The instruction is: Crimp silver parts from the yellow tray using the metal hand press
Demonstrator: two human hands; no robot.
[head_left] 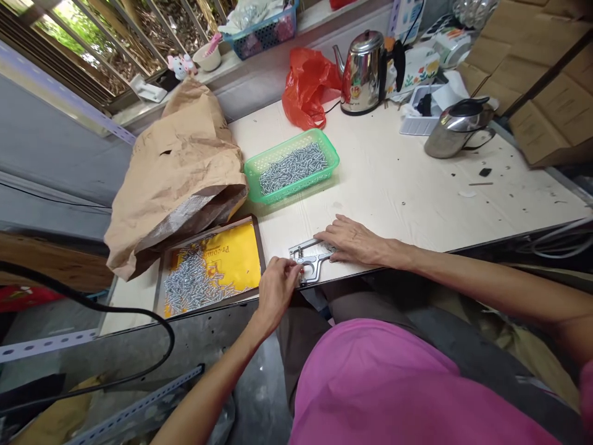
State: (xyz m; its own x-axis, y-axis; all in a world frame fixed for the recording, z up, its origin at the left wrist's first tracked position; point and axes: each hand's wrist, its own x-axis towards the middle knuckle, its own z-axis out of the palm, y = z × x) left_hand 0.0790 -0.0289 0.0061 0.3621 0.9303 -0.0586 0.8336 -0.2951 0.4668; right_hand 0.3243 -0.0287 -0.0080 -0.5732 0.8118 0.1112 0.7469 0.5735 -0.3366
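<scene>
A silver plier-like hand tool (312,262) with a small spring lies near the table's front edge. My right hand (349,240) is closed over its handle end, with the forefinger stretched along the upper arm. At the tool's other end, my left hand (278,281) has thumb and fingertips pinched together by the jaw; what is between them is too small to make out. Left of that hand, a shallow tray (256,238) lined with a yellow sheet holds a heap of small metal pins (192,281). Beyond the hands, a green basket (332,162) contains many similar metal pieces.
A large brown paper sack (176,167) slumps behind the tray. A red plastic bag (306,86), a steel kettle (364,74) and a metal jug (456,133) stand toward the back. Cardboard (537,80) leans at the right. A black cable (169,346) loops at the left.
</scene>
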